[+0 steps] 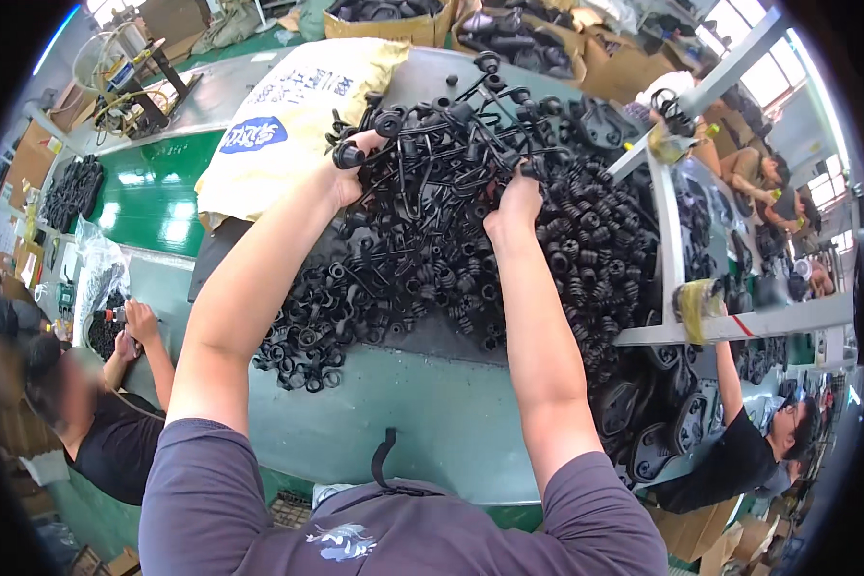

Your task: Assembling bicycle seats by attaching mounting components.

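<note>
A tangled bunch of black rubber parts with thin stems and round, cup-like ends (432,144) is held up between my two hands. My left hand (348,180) is closed at the bunch's left end, beside the sack, with a round cup end showing by its fingers. Around the bunch's right end my right hand (516,200) is closed, its fingers partly hidden among the parts. Beneath lies a broad heap of small ribbed black rubber sleeves (590,230). Smaller black rings (307,350) spread toward me at the heap's near left edge.
A pale printed sack (298,106) lies left of the heap. White frame posts (667,230) stand at the right. Large black moulded parts (653,451) are stacked beneath them. Co-workers sit at the left (106,422) and right (730,461). Cartons (389,29) line the far side.
</note>
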{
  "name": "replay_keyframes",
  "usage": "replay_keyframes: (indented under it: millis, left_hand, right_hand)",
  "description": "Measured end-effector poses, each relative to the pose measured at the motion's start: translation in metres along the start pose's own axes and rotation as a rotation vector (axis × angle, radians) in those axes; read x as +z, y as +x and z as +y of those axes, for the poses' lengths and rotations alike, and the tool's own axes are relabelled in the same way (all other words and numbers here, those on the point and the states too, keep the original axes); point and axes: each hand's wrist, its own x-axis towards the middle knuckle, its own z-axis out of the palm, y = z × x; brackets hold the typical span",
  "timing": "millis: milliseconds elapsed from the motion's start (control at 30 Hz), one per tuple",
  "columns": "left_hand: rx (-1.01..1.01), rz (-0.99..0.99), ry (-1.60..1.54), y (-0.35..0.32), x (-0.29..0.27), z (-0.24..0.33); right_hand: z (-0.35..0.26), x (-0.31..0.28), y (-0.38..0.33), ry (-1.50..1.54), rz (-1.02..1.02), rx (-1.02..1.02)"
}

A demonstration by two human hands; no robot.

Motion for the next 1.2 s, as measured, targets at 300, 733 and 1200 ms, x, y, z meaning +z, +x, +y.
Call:
replay_keyframes:
  millis: [300, 733, 1200]
  left_hand:
    - [-0.185, 0.190, 0.085, 0.108, -0.086, -0.061]
    - [0.657, 0.479, 0.931, -0.019, -0.074, -0.072]
    - [0.187, -0.175, 1.019, -0.214, -0.064, -0.357]
  right_hand:
    - [0.101, -0.032, 0.073, -0.092, 0.036, 0.202]
    - [0.084, -0.173, -0.030, -0.990, -0.120, -0.311]
    - [0.068, -0.542, -0.503, -1.446, 0.469, -0.058]
